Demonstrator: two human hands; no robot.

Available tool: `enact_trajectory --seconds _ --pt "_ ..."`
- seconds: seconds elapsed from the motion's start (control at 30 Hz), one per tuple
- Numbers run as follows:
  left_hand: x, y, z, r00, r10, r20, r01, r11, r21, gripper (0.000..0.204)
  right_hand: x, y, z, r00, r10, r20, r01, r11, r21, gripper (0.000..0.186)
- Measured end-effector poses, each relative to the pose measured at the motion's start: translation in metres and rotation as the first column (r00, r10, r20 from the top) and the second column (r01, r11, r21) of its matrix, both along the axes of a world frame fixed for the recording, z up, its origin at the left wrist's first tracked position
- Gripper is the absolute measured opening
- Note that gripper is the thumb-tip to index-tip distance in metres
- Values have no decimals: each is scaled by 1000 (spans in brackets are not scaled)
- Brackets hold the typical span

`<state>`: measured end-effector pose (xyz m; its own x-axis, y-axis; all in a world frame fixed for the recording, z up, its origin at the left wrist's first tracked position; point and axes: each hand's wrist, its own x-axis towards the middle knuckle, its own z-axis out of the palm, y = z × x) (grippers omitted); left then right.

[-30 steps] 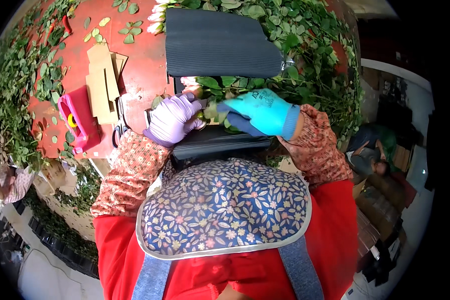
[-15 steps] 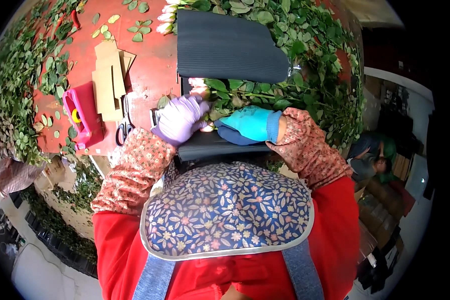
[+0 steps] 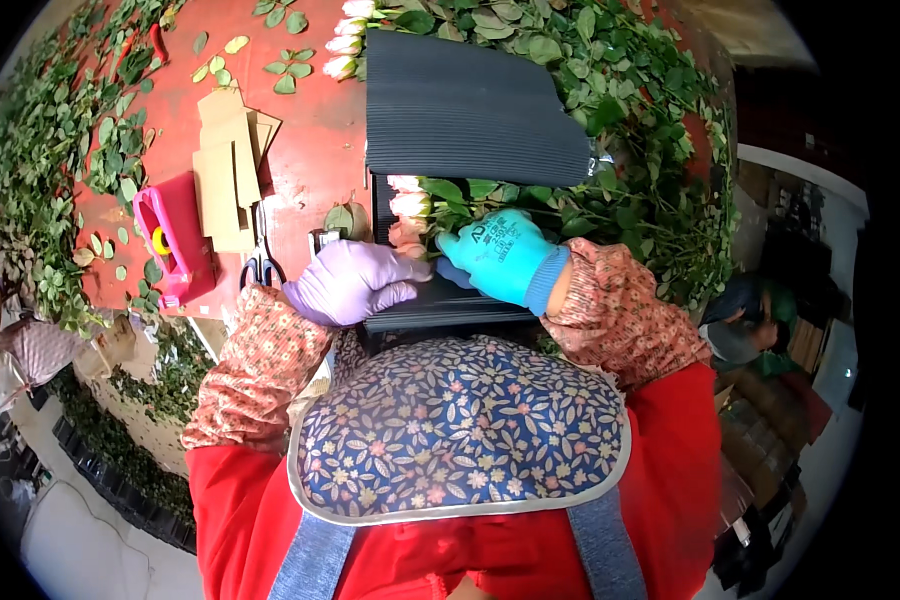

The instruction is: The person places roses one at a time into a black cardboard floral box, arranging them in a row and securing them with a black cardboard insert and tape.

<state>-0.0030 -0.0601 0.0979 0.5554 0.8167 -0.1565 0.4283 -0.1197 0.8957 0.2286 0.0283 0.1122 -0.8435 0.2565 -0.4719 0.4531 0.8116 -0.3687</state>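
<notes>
My left hand [image 3: 355,285], in a lilac glove, has its fingers curled at the lower end of a column of pink rose heads [image 3: 410,205]; what is between them is hidden. Just right of it, my right hand [image 3: 500,260], in a turquoise glove with a dark palm, is closed over the leafy rose stems [image 3: 510,190]; its fingertips and whatever they hold are out of sight. The roses lie on a black ribbed mat [image 3: 448,316], whose upper flap [image 3: 470,105] is folded open beyond them.
Cardboard pieces [image 3: 225,165], scissors [image 3: 265,270] and a pink tape dispenser [image 3: 175,240] lie to my left on the red table [image 3: 315,140]. Leaves and rose stems [image 3: 620,90] cover the back and sides. Another person [image 3: 5,360] is at far left, another [image 3: 745,330] at right.
My left hand has moved down, uncovering more rose heads. My right hand first moved down, then slightly up, with its back turned more upward. The table scene has shifted slightly right in view.
</notes>
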Motion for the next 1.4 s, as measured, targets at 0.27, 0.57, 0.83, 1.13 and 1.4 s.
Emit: enact_trajectory --seconds 0.27,0.57,0.83,1.13,1.4 --pt "13 11 -1 921 -264 -288 249 965 -85 40 -5 -10 -33 997 80 24 -82 990 111 13" --pt "18 14 7 845 -324 -426 268 945 -189 38 -11 -9 -38 999 18 40 -26 979 201 7" --pt "17 13 -4 792 -424 -438 335 903 -269 46 -8 -22 -39 985 172 25 -171 932 321 16" --pt "19 15 0 857 -346 -383 240 924 -298 39 -34 -21 -31 885 206 418 -302 937 177 36" --pt "27 -1 -31 723 60 -688 207 932 298 24 8 -34 -82 954 145 -263 -40 930 365 11"
